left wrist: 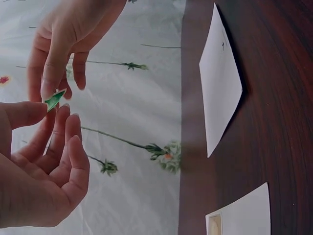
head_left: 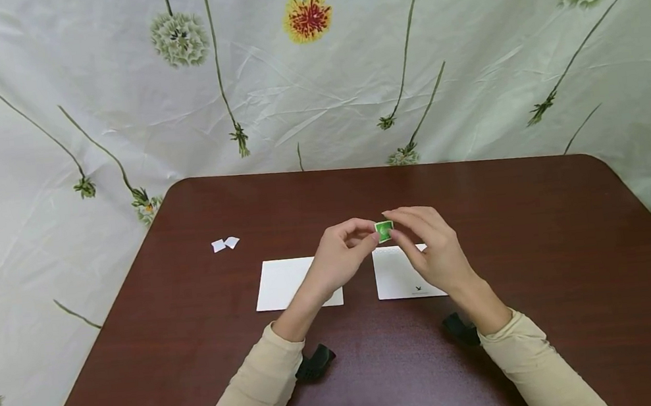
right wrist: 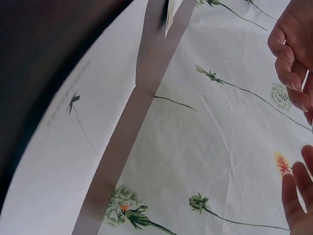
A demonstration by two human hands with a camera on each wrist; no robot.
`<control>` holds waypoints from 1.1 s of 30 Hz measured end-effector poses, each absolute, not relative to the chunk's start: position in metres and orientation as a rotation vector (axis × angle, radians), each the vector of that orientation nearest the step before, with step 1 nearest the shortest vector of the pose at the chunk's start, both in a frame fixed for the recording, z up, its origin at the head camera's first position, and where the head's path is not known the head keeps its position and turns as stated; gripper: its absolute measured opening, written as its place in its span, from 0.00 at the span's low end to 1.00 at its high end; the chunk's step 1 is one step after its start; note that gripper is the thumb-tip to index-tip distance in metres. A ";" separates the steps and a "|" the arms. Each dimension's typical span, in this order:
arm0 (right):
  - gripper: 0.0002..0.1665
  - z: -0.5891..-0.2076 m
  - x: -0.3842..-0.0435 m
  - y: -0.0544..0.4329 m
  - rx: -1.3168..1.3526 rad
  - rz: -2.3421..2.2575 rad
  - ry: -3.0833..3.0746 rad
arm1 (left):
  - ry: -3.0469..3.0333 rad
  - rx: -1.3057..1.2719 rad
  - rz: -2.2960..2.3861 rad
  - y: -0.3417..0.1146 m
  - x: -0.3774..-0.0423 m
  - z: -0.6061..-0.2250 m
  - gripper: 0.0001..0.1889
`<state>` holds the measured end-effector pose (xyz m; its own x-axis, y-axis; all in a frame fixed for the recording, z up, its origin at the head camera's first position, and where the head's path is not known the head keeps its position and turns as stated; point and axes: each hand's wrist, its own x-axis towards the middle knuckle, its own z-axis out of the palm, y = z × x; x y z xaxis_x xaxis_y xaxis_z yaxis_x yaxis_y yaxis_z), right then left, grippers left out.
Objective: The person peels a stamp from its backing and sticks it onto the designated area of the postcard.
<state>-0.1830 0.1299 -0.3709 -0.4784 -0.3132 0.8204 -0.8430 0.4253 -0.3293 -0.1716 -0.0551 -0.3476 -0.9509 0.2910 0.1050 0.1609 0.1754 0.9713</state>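
Observation:
A small green stamp [head_left: 385, 231] with a pale edge is held up above the table between both hands. My left hand [head_left: 334, 258] pinches its left side between thumb and forefinger, the other fingers loosely bent. On the other side, my right hand [head_left: 434, 251] has its thumb and a fingertip at the stamp's edge, as the left wrist view also shows. Beneath the hands lie two white envelope-like sheets. The left sheet [head_left: 283, 280] bears a brownish stamp-like patch [left wrist: 215, 225] in one corner. A tiny dark bird mark is printed on the right sheet [head_left: 395, 272].
Two small white paper pieces [head_left: 219, 246] lie on the dark brown table [head_left: 198, 349], left of the sheets. Behind the table hangs a pale cloth [head_left: 302, 93] printed with flowers. Black straps [head_left: 316, 363] sit at the wrists.

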 end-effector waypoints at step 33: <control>0.04 -0.332 -0.162 0.125 0.529 1.539 -2.254 | 2.298 0.563 1.862 -0.052 -0.174 -0.350 0.14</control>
